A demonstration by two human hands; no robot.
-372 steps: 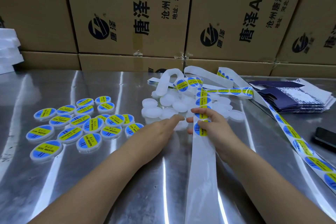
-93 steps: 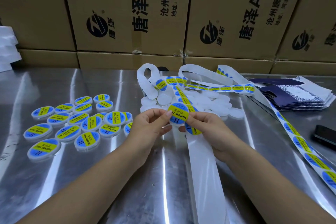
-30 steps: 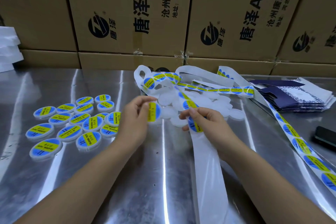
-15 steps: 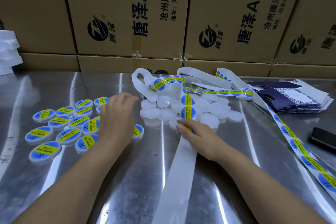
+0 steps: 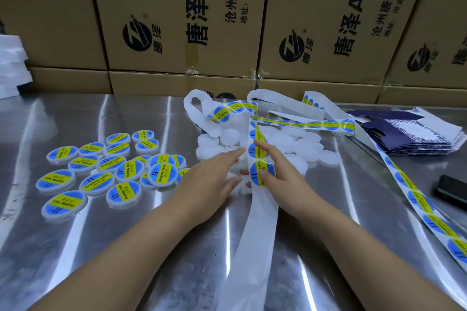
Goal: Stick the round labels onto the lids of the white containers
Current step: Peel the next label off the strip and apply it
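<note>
The left hand (image 5: 209, 179), flat and empty, reaches toward twelve o'clock for the blanks (image 5: 298, 144); I can't tell whether it touches one. The right hand (image 5: 283, 177) pinches the strip (image 5: 252, 235), fingers across the next label (image 5: 256, 171) and thumb apparently beneath, so it's ready to peel. The labelled containers (image 5: 96, 182) sit apart at ten o'clock, probably so done ones and blanks don't mix.

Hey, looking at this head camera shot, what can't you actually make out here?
All in the head view:
- What lies under the left hand: its palm covers the spot.
- Whether the right hand pinches the label strip: the strip hides the thumb.
- The phone: cut off by the right edge.
- Small print on the labelled containers: too small.
</note>
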